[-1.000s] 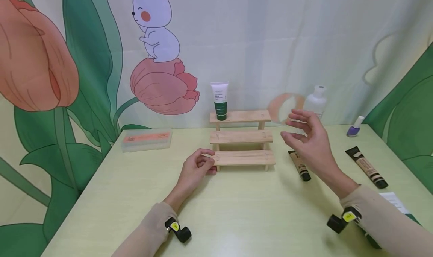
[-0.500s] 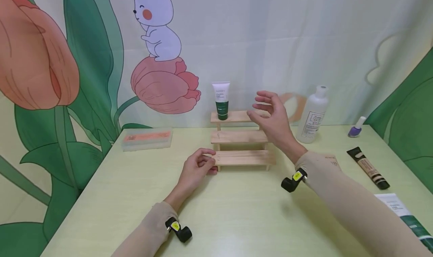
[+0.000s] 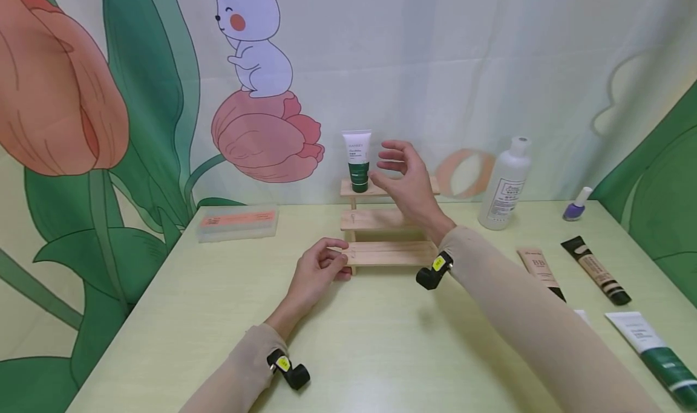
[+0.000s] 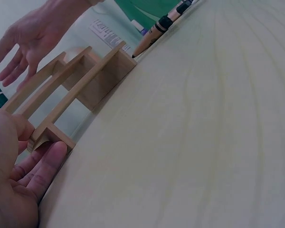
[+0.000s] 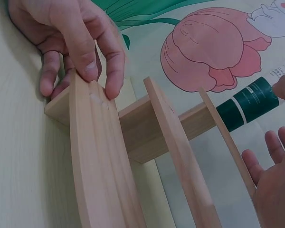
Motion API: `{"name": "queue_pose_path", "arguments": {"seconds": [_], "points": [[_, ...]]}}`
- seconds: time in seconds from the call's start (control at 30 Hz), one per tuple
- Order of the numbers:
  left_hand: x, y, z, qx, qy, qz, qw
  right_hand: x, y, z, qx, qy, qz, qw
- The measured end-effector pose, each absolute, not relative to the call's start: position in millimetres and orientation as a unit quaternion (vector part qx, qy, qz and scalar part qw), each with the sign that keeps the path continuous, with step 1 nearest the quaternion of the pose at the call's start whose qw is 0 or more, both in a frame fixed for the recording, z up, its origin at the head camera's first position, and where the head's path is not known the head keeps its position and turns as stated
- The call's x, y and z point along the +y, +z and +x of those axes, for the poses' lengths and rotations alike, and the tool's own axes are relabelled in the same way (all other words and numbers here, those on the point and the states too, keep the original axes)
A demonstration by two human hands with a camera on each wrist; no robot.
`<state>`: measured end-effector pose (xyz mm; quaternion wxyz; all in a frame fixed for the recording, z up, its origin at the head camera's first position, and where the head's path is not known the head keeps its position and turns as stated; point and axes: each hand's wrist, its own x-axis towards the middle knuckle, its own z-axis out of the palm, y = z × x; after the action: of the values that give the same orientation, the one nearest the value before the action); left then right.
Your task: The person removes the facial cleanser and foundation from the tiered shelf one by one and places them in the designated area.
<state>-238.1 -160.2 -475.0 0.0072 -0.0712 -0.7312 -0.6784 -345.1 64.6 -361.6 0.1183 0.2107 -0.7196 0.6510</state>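
A three-tier wooden display stand (image 3: 376, 219) is on the table. At its left end my left hand (image 3: 318, 268) grips the lowest step, thumb and fingers around the board end in the right wrist view. A small white-and-green squeeze tube (image 3: 357, 159) stands upright, cap down, on the left of the top step. Just right of it is my right hand (image 3: 405, 180), fingers spread and softly bent, thumb tip right at the tube's side. In the right wrist view, the thumb overlaps the tube (image 5: 249, 102); the other fingers are apart from it.
A white bottle (image 3: 503, 186) and a purple nail polish bottle (image 3: 575, 207) stand at the back right. A BB cream tube (image 3: 539, 268), a dark-ended tan tube (image 3: 596, 271) and a large white-and-green tube (image 3: 653, 355) lie at right. A flat clear case (image 3: 238, 224) lies back left.
My right hand has moved left from beside the stand to the small tube on the top step. My left hand has stayed at the lowest step.
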Motion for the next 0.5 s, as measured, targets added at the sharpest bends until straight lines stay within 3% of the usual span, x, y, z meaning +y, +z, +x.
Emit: {"name": "queue_pose_path", "arguments": {"seconds": [0.5], "points": [[-161, -474, -237, -0.729, -0.680, -0.073, 0.006, 45, -363, -352, -0.726, 0.645, 0.215, 0.098]]}}
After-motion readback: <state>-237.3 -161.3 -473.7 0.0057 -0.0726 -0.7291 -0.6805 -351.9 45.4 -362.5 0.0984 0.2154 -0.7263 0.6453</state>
